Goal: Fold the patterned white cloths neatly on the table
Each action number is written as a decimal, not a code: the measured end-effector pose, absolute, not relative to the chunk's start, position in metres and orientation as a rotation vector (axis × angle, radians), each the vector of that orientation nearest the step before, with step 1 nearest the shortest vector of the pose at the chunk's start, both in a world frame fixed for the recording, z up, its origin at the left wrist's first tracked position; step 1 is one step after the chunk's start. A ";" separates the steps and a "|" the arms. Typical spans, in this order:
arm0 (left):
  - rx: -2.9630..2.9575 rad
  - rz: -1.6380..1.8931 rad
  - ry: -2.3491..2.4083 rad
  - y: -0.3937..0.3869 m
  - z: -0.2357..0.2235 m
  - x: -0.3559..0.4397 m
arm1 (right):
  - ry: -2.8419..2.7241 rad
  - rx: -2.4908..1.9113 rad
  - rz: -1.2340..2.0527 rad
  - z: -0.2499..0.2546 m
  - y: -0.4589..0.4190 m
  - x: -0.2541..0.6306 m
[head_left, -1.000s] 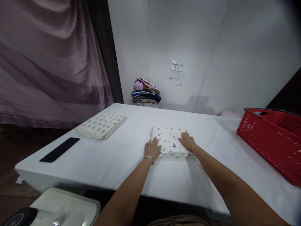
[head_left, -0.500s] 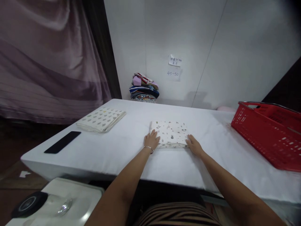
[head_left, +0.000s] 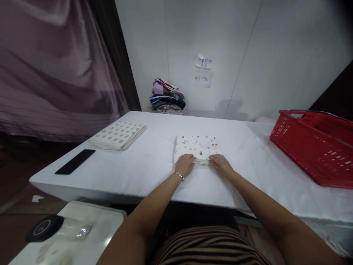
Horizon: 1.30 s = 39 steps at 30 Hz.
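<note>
A folded white cloth point(head_left: 196, 145) with a small scattered print lies on the white-covered table in front of me. My left hand point(head_left: 185, 165) is at the left part of its near edge, fingers bent over the layers. At the right part of that same edge, my right hand point(head_left: 221, 164) has its fingers closed on the cloth. Both thumbs and the undersides of the hands are mostly hidden. Between the hands, the stacked layers of the fold show.
A second folded cloth point(head_left: 118, 135) with grey shapes lies to the left, near a flat black object point(head_left: 75, 162). At the right stands a red plastic basket point(head_left: 311, 151). Behind the table is a stack of folded fabrics point(head_left: 167, 98); a white stool-like surface point(head_left: 93, 217) is at lower left.
Both hands have moved from the cloth's left and right sides to its near edge, closer together. The fingers are now bent over that edge. The view has shifted slightly.
</note>
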<state>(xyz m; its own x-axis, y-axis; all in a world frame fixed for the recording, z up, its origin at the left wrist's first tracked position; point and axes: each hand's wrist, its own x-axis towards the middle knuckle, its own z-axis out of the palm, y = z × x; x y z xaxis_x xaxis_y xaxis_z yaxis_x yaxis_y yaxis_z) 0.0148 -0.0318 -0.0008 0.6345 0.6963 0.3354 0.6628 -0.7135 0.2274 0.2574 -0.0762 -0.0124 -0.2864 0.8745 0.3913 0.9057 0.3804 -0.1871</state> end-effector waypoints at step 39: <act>2.847 0.474 1.170 -0.033 0.004 0.019 | -2.318 -1.574 -0.183 -0.012 -0.087 0.284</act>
